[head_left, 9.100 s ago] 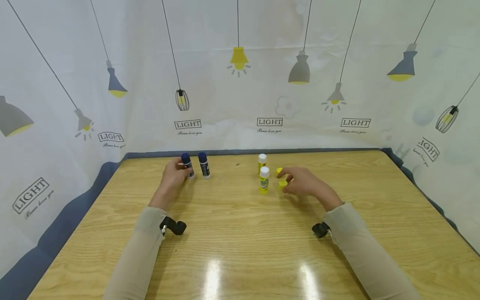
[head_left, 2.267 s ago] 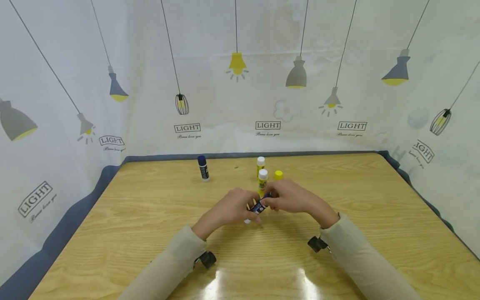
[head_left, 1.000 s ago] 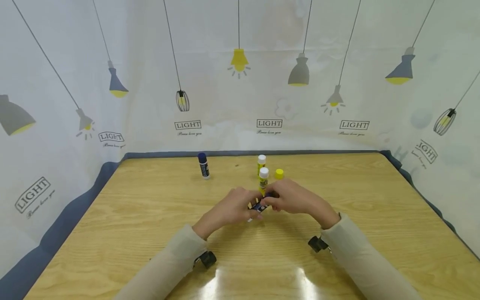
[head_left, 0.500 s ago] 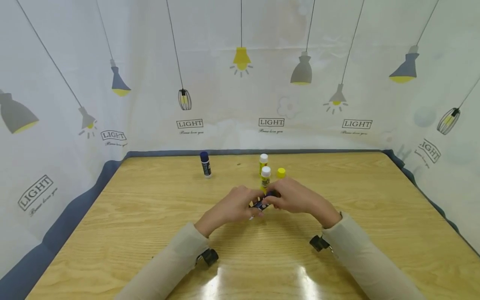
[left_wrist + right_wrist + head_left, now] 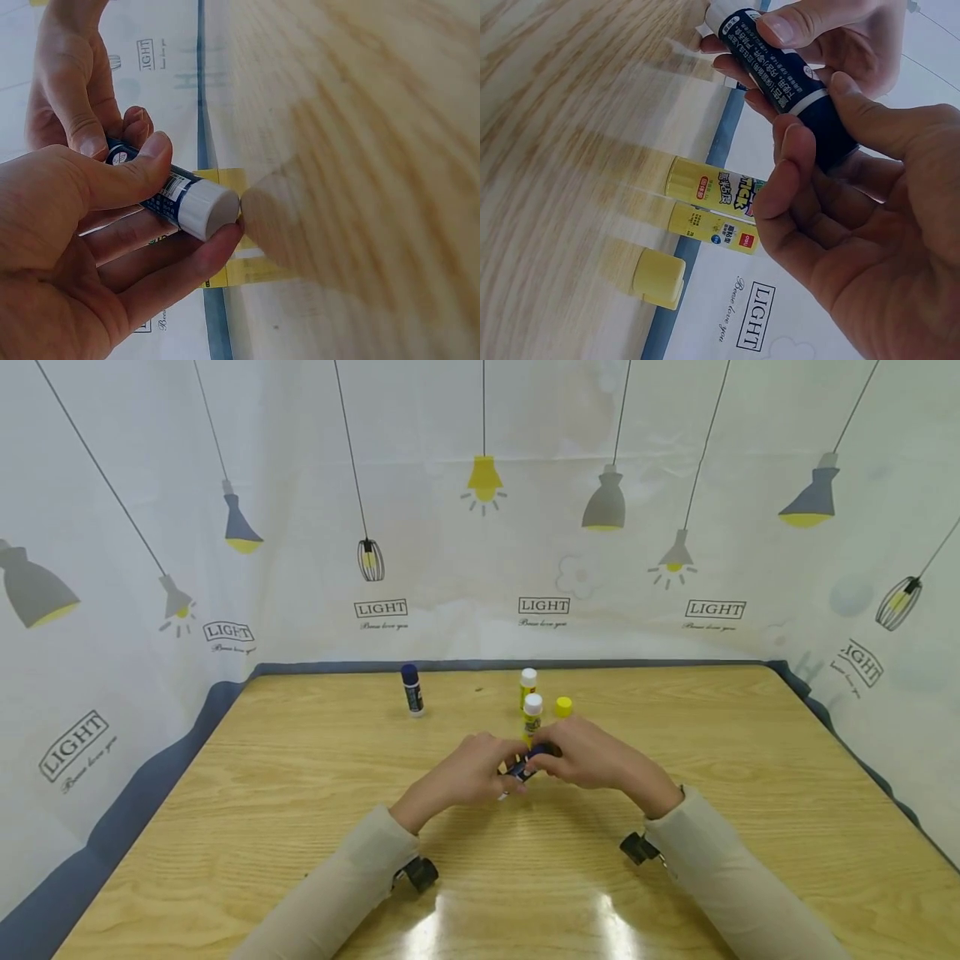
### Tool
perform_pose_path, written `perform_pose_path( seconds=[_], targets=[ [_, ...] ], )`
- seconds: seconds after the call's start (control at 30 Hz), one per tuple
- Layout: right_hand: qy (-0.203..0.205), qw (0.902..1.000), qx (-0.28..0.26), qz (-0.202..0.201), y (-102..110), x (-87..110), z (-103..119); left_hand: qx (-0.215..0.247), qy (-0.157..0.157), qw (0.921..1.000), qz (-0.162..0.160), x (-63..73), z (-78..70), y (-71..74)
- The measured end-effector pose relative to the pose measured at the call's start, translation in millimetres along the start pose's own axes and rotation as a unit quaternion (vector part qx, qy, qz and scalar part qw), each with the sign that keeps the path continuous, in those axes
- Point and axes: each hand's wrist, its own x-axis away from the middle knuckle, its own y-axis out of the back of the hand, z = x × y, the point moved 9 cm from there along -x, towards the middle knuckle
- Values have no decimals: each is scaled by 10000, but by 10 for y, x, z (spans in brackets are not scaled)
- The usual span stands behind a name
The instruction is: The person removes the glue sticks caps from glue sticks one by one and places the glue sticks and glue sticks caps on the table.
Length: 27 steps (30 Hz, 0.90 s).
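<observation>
A navy glue stick with a white base is held slanted between both hands over the table's middle. My left hand pinches its body near the white base, thumb on top and fingertips beneath. My right hand grips the navy cap between thumb and fingers; a white ring shows between cap and label. Just behind the hands stand two yellow glue sticks with white caps, the nearer one partly hidden by the fingers and the farther one behind it.
A second navy glue stick stands upright at the back left. Squat yellow caps sit right of the yellow sticks, partly behind my right hand in the head view. The wooden table ends at a printed curtain.
My left hand has brought one navy glue stick from the back left to the middle. My right hand has left the yellow caps and gripped its navy cap. The last second shows hardly any movement.
</observation>
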Motion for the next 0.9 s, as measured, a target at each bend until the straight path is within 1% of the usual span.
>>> perform_pose_path(
  seconds=[0.4,0.63,0.83,0.9],
  targets=[
    [291,9985,363,-287,41,12,55,90,94,9999,76,-26,40,-3],
    [391,9974,534,-289,55,7,98,143,104,9998,69,-34,53,1],
    [250,9977,569,-288,64,5,84,183,167,9997,-70,-22,90,2],
    [211,9980,509,-324,66,3,72,176,252,9995,-110,-16,119,-7]
  ],
)
